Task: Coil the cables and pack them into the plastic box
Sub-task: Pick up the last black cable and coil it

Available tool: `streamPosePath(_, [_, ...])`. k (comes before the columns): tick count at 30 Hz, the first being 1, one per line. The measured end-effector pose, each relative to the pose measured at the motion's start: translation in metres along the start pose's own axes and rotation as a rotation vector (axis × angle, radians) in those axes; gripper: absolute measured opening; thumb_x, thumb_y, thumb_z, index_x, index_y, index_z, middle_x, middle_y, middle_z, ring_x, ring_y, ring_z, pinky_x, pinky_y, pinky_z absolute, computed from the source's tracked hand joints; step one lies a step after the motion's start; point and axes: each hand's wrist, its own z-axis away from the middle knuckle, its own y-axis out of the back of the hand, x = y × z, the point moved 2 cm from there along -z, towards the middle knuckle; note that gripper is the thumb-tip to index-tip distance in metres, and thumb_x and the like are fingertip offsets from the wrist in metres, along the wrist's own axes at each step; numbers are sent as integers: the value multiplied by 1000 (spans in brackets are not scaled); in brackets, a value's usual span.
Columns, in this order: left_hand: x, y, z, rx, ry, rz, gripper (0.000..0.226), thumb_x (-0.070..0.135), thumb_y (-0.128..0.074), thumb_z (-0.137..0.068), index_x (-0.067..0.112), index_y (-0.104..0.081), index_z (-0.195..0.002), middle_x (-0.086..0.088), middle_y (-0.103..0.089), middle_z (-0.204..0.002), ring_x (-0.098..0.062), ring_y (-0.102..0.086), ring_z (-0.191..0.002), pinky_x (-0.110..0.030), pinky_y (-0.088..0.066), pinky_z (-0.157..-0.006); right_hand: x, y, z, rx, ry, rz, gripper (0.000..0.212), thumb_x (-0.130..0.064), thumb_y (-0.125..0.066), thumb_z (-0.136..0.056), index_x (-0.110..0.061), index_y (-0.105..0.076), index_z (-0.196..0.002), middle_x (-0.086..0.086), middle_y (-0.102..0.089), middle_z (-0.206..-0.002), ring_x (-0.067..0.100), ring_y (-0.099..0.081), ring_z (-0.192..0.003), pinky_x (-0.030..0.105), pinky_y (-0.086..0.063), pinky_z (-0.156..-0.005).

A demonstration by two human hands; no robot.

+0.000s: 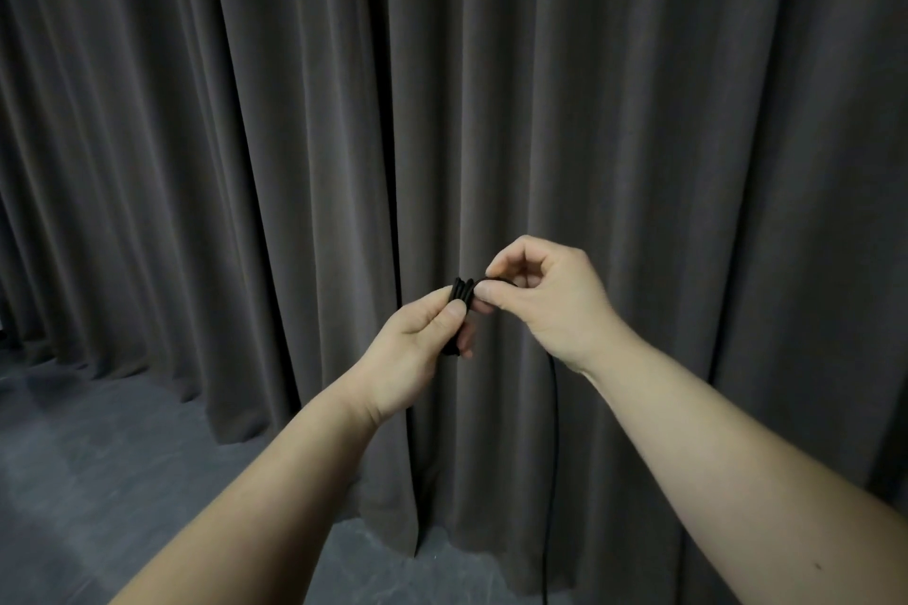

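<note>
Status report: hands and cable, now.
Left hand grips coiled black cable. Right hand pinches the next loop. Loose tail hangs to the floor. Plastic box not in view.

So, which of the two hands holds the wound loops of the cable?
The left hand grips the coiled loops of the black cable. The right hand only pinches the single free strand that hangs down toward the floor.

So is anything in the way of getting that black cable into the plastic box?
I cannot tell: no box shows in this view. The left hand grips the coil, the right hand pinches the cable, whose loose length hangs toward the floor.
</note>
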Motion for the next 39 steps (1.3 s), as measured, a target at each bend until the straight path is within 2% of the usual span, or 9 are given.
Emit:
streamPosePath(2, [2,-1,-1,-3,-8,12,34,28,-39,-95,7,-62,-109,7,-51,-68,-11,-50,-69,-21,-42,-74,0,1,0,-14,-14,-55,20,6,-73,-76,-12,-63,-74,19,-66,-68,25,-63,-61,23,-47,-54])
streamPosePath(5, [2,-1,0,-19,11,56,31,27,-40,-96,9,-64,-106,7,-49,-66,-12,-49,-68,-23,-42,-73,-1,3,-1,-44,-4,-39,20,5,-72,-78,-15,-67,-75,3,-66,-66,13,-56,-59,23,-46,-55])
streamPosePath(13, [4,-1,2,-96,139,231,25,28,-44,-92,9,-58,-88,2,-48,-64,-15,-49,-63,-25,-44,-68,-4,2,0,-16,52,-4,22,5,-70,-79,-16,-67,-74,-7,-63,-65,3,-53,-55,17,-46,-57])
streamPosePath(21, [9,-6,5,-88,145,298,24,27,-45,-91,8,-58,-89,4,-45,-62,-13,-46,-60,-23,-44,-64,6,-1,2,45,-57,-83,15,-1,-71,-81,-15,-70,-74,-5,-67,-66,5,-57,-60,20,-46,-52])
streamPosePath(27, [12,-10,8,-87,167,418,19,25,-46,-90,8,-51,-82,3,-40,-60,-13,-41,-56,-23,-41,-62,17,-7,9,-2,-152,-124,17,-6,-63,-88,-15,-73,-77,2,-65,-66,10,-55,-59,26,-46,-54])
streamPosePath(29, [13,-9,7,-65,167,490,19,25,-45,-90,9,-49,-81,3,-38,-61,-13,-39,-57,-24,-41,-61,17,-8,11,-36,-154,-115,23,-5,-57,-92,-18,-74,-84,6,-64,-69,12,-54,-62,26,-46,-56])
streamPosePath(32, [14,-4,3,-8,182,657,15,24,-44,-89,11,-47,-81,4,-35,-61,-11,-38,-55,-26,-42,-62,16,-8,14,-155,-161,-82,36,3,-52,-91,-24,-67,-109,2,-65,-73,14,-53,-64,28,-48,-63])
streamPosePath(36, [15,2,-1,59,236,759,12,22,-48,-91,15,-48,-81,7,-34,-60,-8,-37,-51,-23,-42,-61,12,-3,22,-422,-103,265,86,-11,-73,-76,-40,-31,-145,4,-64,-77,11,-54,-64,28,-48,-71])
streamPosePath(39, [20,1,-4,46,247,769,18,24,-40,-93,15,-49,-81,7,-35,-59,-7,-37,-50,-23,-44,-60,7,-3,24,-443,-30,478,107,-23,-82,-70,-55,-12,-145,-20,-56,-81,-7,-51,-63,18,-44,-74])
